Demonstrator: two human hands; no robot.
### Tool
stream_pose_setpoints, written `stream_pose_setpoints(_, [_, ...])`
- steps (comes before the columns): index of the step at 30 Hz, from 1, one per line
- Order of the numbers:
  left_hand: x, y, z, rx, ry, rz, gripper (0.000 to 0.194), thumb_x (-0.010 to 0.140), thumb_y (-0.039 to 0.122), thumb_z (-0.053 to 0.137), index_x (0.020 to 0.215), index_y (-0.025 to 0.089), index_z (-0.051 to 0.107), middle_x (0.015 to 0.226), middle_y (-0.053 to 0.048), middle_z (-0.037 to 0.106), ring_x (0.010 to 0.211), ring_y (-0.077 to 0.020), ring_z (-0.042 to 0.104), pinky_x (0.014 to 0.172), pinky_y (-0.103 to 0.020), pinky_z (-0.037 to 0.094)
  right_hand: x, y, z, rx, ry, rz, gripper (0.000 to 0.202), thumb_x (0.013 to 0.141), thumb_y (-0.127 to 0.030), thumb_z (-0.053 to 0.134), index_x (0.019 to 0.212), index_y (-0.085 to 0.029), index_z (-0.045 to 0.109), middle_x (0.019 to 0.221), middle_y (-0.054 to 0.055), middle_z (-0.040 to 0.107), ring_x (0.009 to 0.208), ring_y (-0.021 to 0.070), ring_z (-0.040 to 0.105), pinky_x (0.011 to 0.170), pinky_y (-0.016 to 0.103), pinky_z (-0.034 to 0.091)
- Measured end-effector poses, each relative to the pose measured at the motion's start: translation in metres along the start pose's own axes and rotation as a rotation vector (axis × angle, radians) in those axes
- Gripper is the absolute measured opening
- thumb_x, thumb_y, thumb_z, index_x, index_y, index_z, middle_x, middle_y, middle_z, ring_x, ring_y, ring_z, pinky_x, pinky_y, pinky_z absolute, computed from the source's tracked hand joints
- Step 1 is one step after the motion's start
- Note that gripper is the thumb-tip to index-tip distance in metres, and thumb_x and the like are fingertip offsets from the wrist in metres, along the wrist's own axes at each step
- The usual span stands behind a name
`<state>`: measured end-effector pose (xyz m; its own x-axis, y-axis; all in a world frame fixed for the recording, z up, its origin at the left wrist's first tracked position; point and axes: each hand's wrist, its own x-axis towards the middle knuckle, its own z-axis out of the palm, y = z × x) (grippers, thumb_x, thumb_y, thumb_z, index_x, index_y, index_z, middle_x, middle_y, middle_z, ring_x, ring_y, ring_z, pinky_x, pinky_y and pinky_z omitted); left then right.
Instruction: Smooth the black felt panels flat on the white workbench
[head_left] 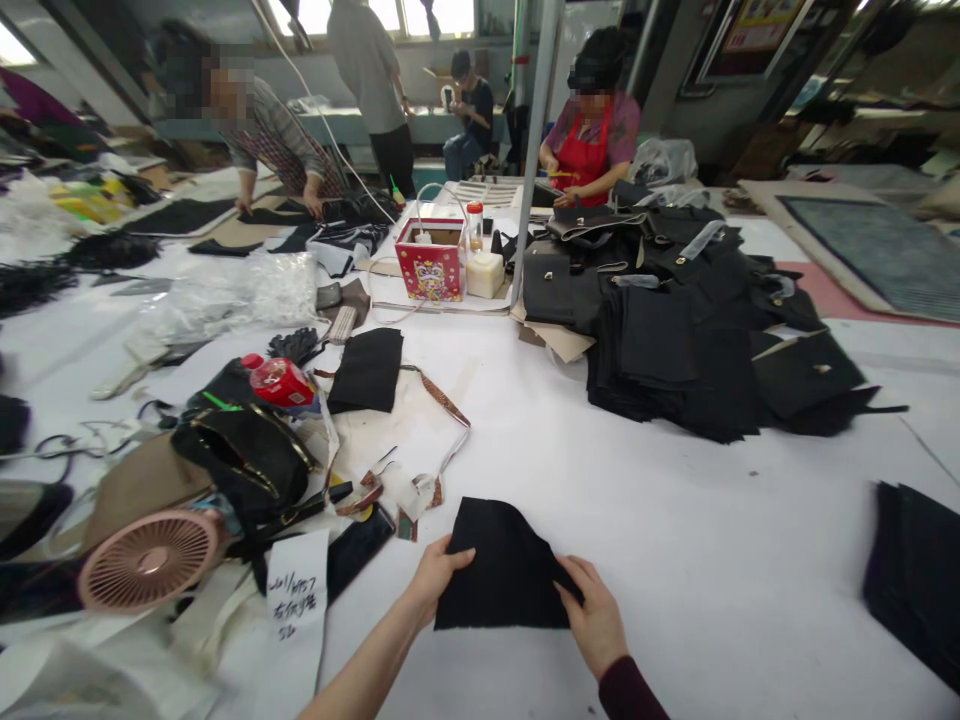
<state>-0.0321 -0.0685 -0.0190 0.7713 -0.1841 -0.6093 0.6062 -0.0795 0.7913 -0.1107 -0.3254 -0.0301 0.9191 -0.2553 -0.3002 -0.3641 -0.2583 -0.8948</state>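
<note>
A piece of black fabric or leather point(502, 570) is held between my two hands, low over the white table. My left hand point(439, 572) pinches its left edge, thumb on top. At the right edge, my right hand point(592, 605) grips it with the thumb and fingers, and the piece bends up there. Its far edge curves down toward the right. A small stack of black pieces point(367, 370) lies beyond my left hand. Another pile of black pieces point(915, 580) is at the right edge of the view.
A large heap of black pieces and bag parts point(675, 340) covers the far right. On the left are a pink fan point(150, 560), a black bag point(247, 455), a red bottle point(277, 380) and a handwritten paper strip point(296, 610). A metal pole point(536, 150) rises beside a red box point(429, 262). Co-workers stand beyond.
</note>
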Motion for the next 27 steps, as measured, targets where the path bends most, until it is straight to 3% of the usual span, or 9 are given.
stream_pose_setpoints(4, [-0.004,0.003,0.006,0.039,0.041,0.118,0.036,0.072,0.031,0.07,0.107,0.022,0.067,0.112,-0.005,0.07,0.112,-0.0244,0.06,0.108,-0.039,0.04,0.003,0.01,-0.001,0.099,-0.028,0.22,0.044,0.072,-0.044,0.063,0.106,-0.016,0.064,0.095,0.01,0.072,0.09,0.0307,0.066,0.085,0.047,0.055])
stream_pose_setpoints(6, [-0.004,0.004,0.008,0.049,0.079,0.121,0.037,0.071,0.032,0.071,0.107,0.024,0.066,0.116,-0.004,0.068,0.116,-0.0242,0.057,0.112,-0.039,0.035,0.002,0.011,-0.002,0.096,-0.037,0.214,0.041,0.072,-0.043,0.062,0.102,-0.016,0.065,0.091,0.01,0.072,0.085,0.0309,0.067,0.081,0.047,0.057])
stream_pose_setpoints(10, [-0.001,0.004,0.007,-0.005,0.064,-0.013,0.037,0.07,0.032,0.071,0.103,0.015,0.064,0.095,-0.013,0.073,0.089,-0.0291,0.069,0.086,-0.048,0.054,-0.002,0.008,-0.002,-0.022,0.039,0.032,0.039,0.072,-0.041,0.062,0.106,-0.022,0.066,0.112,0.008,0.067,0.109,0.0306,0.058,0.106,0.049,0.04])
stream_pose_setpoints(12, [-0.002,0.005,0.006,-0.032,0.017,-0.045,0.038,0.07,0.033,0.07,0.102,0.013,0.063,0.087,-0.015,0.074,0.08,-0.0296,0.07,0.077,-0.048,0.056,0.0,0.008,-0.002,-0.091,0.078,-0.018,0.042,0.074,-0.041,0.059,0.111,-0.022,0.064,0.115,0.008,0.065,0.111,0.03,0.056,0.106,0.048,0.04])
stream_pose_setpoints(17, [-0.008,0.01,0.008,0.035,0.038,0.111,0.036,0.069,0.029,0.072,0.104,0.024,0.066,0.108,-0.004,0.071,0.111,-0.0247,0.06,0.108,-0.04,0.039,0.007,0.01,-0.009,-0.09,0.041,0.102,0.034,0.071,-0.038,0.062,0.098,-0.019,0.067,0.09,0.008,0.072,0.083,0.0298,0.067,0.078,0.045,0.056])
stream_pose_setpoints(19, [-0.008,0.01,0.013,-0.001,0.056,0.09,0.036,0.069,0.027,0.072,0.104,0.025,0.065,0.109,-0.003,0.07,0.111,-0.024,0.06,0.107,-0.039,0.04,0.006,0.007,-0.011,-0.106,0.042,0.033,0.034,0.072,-0.035,0.061,0.102,-0.021,0.067,0.098,0.006,0.071,0.094,0.0297,0.064,0.089,0.046,0.052])
stream_pose_setpoints(22, [-0.006,0.006,0.019,-0.12,0.03,-0.053,0.041,0.072,0.03,0.07,0.11,0.019,0.058,0.104,-0.01,0.072,0.094,-0.0244,0.068,0.089,-0.041,0.054,0.004,0.003,-0.01,-0.167,0.082,-0.116,0.043,0.075,-0.031,0.055,0.117,-0.026,0.063,0.117,0.005,0.065,0.114,0.0279,0.054,0.107,0.046,0.039])
stream_pose_setpoints(24, [-0.004,0.004,0.02,-0.176,-0.026,-0.135,0.045,0.075,0.036,0.068,0.113,0.016,0.056,0.101,-0.014,0.072,0.085,-0.0252,0.07,0.08,-0.042,0.057,0.008,0.004,-0.011,-0.177,0.122,-0.065,0.047,0.073,-0.033,0.057,0.119,-0.024,0.062,0.116,0.007,0.065,0.112,0.0289,0.055,0.105,0.047,0.041])
stream_pose_setpoints(27, [-0.004,0.0,0.017,-0.184,-0.067,-0.13,0.047,0.073,0.033,0.069,0.116,0.016,0.058,0.106,-0.013,0.071,0.094,-0.0267,0.069,0.087,-0.044,0.055,0.018,0.009,-0.017,-0.128,0.108,0.137,0.039,0.064,-0.036,0.066,0.099,-0.018,0.068,0.091,0.008,0.072,0.087,0.0309,0.065,0.084,0.047,0.053])
